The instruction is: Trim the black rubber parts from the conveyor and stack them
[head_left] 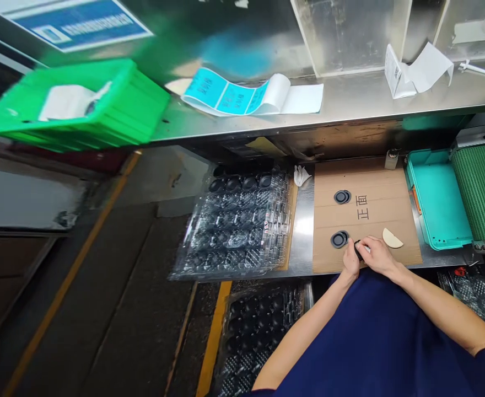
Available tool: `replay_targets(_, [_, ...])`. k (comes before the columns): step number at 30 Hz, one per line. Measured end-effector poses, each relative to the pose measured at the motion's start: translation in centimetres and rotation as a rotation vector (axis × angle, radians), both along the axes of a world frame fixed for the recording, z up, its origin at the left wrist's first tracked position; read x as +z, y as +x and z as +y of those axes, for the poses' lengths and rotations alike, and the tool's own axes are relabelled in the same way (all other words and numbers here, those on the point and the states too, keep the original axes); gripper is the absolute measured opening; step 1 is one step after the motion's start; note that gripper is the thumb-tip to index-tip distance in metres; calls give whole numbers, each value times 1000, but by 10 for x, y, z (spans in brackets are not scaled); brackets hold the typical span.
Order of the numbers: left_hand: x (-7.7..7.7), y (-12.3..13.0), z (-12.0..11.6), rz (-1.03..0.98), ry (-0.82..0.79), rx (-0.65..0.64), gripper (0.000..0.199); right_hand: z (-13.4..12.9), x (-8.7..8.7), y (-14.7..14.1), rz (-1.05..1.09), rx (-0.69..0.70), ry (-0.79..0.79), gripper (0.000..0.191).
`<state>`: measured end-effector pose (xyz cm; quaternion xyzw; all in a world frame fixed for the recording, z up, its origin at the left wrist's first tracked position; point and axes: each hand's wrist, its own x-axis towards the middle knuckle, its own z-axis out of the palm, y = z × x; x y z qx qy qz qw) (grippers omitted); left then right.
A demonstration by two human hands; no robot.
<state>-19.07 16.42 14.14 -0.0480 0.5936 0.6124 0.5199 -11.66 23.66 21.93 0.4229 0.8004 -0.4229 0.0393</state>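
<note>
Near lower right of the frame, the right hand (378,257) pinches a small black ring (357,250) narrowly at its rim, the left hand (351,261) touching beside it, its grip unclear, over a cardboard sheet (391,190). Ring appears light and pliable, probably rubber; its rim offers the surest hold.

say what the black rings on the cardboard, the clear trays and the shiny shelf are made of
The black rings look like moulded rubber or plastic, going by the dull surface, unclear which. The clear trays look like thin glossy formed plastic, with see-through pockets. The shelf looks like stainless steel, polished enough to mirror its surroundings.
</note>
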Motion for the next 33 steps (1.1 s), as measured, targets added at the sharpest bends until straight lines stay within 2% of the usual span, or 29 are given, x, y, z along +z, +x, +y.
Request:
replay_targets(2, [-1, -2, -2, -21, 31, 5, 56, -6, -2, -2, 24, 88, -53, 45])
replay_targets(4, [-1, -5, -4, -75, 81, -9, 64, -7, -3, 5, 2, 162, -89, 42])
replay_targets(6, [2, -10, -4, -115, 104, -10, 76, -4, -6, 20, -47, 162, -86, 42])
replay_targets(10, [11, -20, 0, -285, 151, -66, 92, 19, -16, 62, -97, -54, 5, 50])
replay_targets(12, [14, -24, 0, -370, 172, -124, 89, 36, -27, 82, -108, -213, 104, 56])
replay_targets(14, [14, -26, -1, -346, 170, -157, 80, 53, -39, 97, -125, -334, 216, 64])
replay_targets(16, [15, -27, -5, -170, 159, -164, 73, 68, -51, 107, -146, -392, 339, 72])
replay_targets(18, [19, -30, -8, 181, 156, -203, 67, 75, -59, 112, -199, -382, 490, 76])
replay_targets(21, [33, -39, -13, 867, 223, -281, 55, 70, -62, 112, -338, -261, 671, 72])
replay_targets(23, [43, -44, -14, 1145, 274, -269, 61, 60, -63, 110, -405, -153, 697, 68])
replay_targets(25, [50, -45, -14, 1209, 285, -251, 70, 47, -65, 108, -435, -27, 663, 65])
replay_targets(28, [53, -43, -15, 1174, 233, -259, 78, 33, -71, 107, -478, 108, 581, 63])
replay_targets(31, [49, -41, -17, 1117, 184, -276, 80, 30, -74, 102, -485, 127, 545, 57])
replay_targets(33, [45, -41, -19, 1094, 166, -284, 79, 31, -72, 96, -423, 102, 575, 57])
